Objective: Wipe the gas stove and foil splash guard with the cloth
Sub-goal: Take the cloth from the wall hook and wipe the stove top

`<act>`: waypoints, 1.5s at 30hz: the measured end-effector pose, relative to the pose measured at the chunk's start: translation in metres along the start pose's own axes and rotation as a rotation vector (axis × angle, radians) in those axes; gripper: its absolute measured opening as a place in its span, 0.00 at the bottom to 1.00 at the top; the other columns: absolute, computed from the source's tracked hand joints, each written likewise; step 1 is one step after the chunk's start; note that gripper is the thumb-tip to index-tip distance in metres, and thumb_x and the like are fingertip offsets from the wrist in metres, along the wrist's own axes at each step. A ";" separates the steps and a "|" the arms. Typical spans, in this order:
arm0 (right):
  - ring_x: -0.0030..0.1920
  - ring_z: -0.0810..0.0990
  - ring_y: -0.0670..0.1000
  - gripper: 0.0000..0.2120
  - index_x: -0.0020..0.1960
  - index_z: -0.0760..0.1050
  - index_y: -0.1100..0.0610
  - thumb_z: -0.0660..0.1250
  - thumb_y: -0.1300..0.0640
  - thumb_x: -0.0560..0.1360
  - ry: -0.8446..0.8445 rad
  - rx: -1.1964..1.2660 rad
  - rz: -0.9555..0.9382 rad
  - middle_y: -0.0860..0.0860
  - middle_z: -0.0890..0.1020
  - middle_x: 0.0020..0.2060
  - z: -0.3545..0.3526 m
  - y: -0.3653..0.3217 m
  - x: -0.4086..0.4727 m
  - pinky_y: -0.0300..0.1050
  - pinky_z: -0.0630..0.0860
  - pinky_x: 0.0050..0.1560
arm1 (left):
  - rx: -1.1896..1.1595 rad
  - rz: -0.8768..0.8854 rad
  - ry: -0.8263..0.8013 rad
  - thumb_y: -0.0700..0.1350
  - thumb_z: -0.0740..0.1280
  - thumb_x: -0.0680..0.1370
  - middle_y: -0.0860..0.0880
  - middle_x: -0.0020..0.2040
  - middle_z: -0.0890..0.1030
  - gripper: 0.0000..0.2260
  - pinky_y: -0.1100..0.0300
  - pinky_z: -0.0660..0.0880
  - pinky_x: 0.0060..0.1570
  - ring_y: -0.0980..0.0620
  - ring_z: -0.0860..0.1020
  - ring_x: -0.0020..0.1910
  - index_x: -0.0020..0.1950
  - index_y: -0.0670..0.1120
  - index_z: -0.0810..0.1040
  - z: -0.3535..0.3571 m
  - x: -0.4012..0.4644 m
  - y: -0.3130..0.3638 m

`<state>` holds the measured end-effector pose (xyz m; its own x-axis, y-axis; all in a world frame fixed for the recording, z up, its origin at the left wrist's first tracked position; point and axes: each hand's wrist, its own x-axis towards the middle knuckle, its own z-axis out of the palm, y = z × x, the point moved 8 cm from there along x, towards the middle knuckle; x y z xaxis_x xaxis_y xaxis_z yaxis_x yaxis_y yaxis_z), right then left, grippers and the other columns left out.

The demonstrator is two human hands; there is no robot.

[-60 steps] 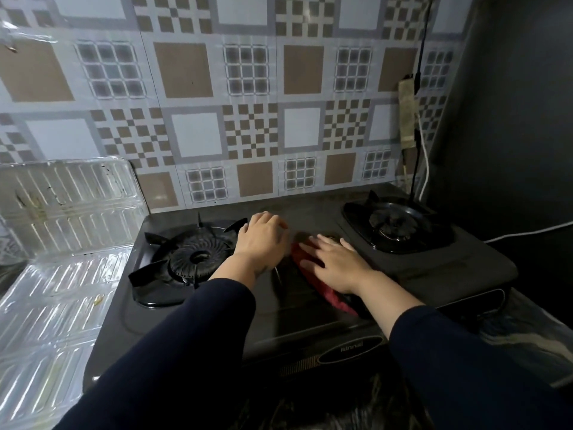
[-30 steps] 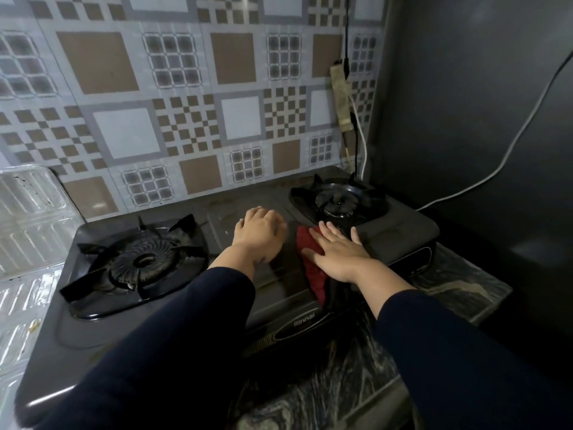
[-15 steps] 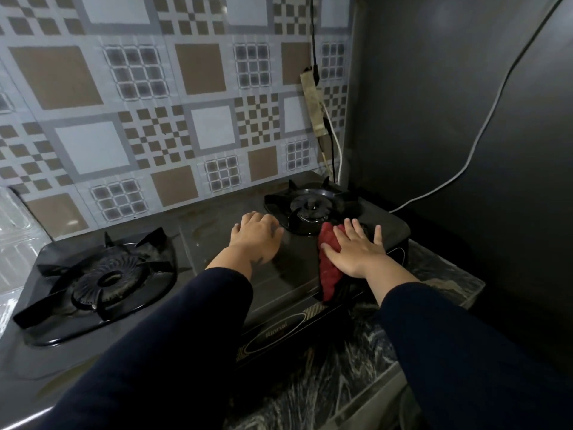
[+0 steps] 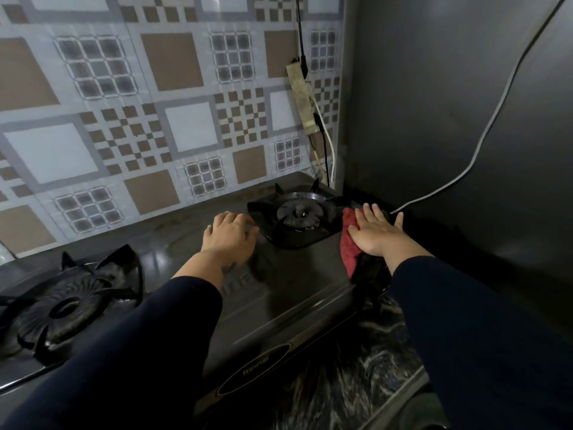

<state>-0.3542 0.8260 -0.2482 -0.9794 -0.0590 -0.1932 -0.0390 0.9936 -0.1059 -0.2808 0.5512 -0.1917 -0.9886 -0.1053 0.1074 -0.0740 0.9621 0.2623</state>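
Note:
A dark two-burner gas stove (image 4: 279, 293) fills the lower middle of the head view. My right hand (image 4: 376, 234) lies flat, fingers spread, pressing a red cloth (image 4: 348, 243) against the stove's right edge, just right of the right burner (image 4: 299, 212). The cloth hangs down over the stove's side. My left hand (image 4: 231, 235) rests with curled fingers on the stove top between the two burners and holds nothing. The left burner (image 4: 66, 305) sits at the lower left. The foil splash guard is out of view.
A patterned tile wall (image 4: 161, 119) stands behind the stove. A dark wall (image 4: 449, 119) closes the right side, with a white cable (image 4: 483, 135) running down it. A power strip (image 4: 302, 97) with plugs hangs near the corner. A marbled dark countertop (image 4: 356, 383) lies below the stove.
My right hand has slid the red cloth rightward from the stove's middle to its right edge. The view has turned right, so the foil guard has left the frame. My left hand stays put.

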 end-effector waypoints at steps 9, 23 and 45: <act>0.77 0.38 0.49 0.26 0.78 0.41 0.48 0.40 0.47 0.81 0.038 -0.006 -0.084 0.45 0.40 0.78 -0.011 0.012 0.040 0.64 0.37 0.74 | 0.021 -0.033 0.013 0.54 0.55 0.81 0.48 0.73 0.66 0.18 0.46 0.55 0.74 0.46 0.55 0.76 0.69 0.51 0.69 0.013 0.016 -0.009; 0.78 0.42 0.50 0.27 0.78 0.44 0.54 0.42 0.47 0.82 0.068 0.016 -0.093 0.51 0.44 0.78 0.007 0.002 -0.021 0.49 0.40 0.76 | -0.007 0.029 0.014 0.54 0.55 0.81 0.47 0.72 0.67 0.19 0.45 0.55 0.74 0.46 0.54 0.76 0.69 0.50 0.68 0.009 -0.027 0.011; 0.77 0.38 0.50 0.30 0.78 0.39 0.52 0.43 0.42 0.81 -0.008 0.009 -0.219 0.52 0.39 0.78 0.046 -0.187 -0.111 0.53 0.37 0.76 | -0.031 0.065 -0.046 0.54 0.56 0.81 0.48 0.74 0.65 0.19 0.45 0.53 0.75 0.46 0.53 0.77 0.70 0.51 0.68 -0.018 -0.059 -0.062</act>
<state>-0.2294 0.6423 -0.2519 -0.9462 -0.2743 -0.1718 -0.2489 0.9560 -0.1553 -0.2151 0.4930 -0.1970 -0.9963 -0.0309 0.0806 -0.0066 0.9582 0.2860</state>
